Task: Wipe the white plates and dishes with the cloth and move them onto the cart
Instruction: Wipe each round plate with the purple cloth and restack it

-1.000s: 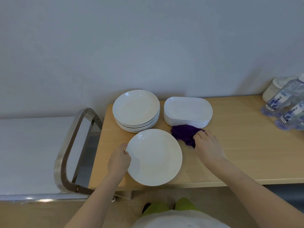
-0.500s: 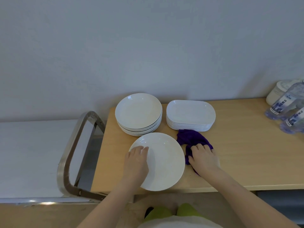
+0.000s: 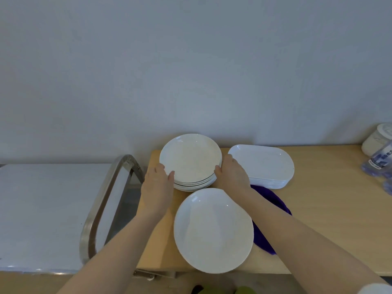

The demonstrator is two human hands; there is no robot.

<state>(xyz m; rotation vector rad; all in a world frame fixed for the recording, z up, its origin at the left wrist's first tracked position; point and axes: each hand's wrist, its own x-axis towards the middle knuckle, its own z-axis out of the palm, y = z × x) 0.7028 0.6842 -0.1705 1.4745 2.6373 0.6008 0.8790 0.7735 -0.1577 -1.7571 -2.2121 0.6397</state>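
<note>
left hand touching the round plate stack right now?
Touching. Head view: the left hand has its thumb on the top rim of the round plate stack, fingers against the stack's left side.

Likely restaurant or canteen service area: stacks of identical white plates (image 3: 190,159) and oval dishes (image 3: 262,164) on wooden counter (image 3: 328,209), steel cart (image 3: 53,209) at its left edge, plain wall.

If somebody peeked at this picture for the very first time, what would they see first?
Probably the two hands, the left hand and right hand, gripping either side of the stack of round white plates at the back of the wooden table. Next, the single round plate lying alone at the table's near edge. Then the purple cloth peeking out to its right, under the right forearm.
</note>
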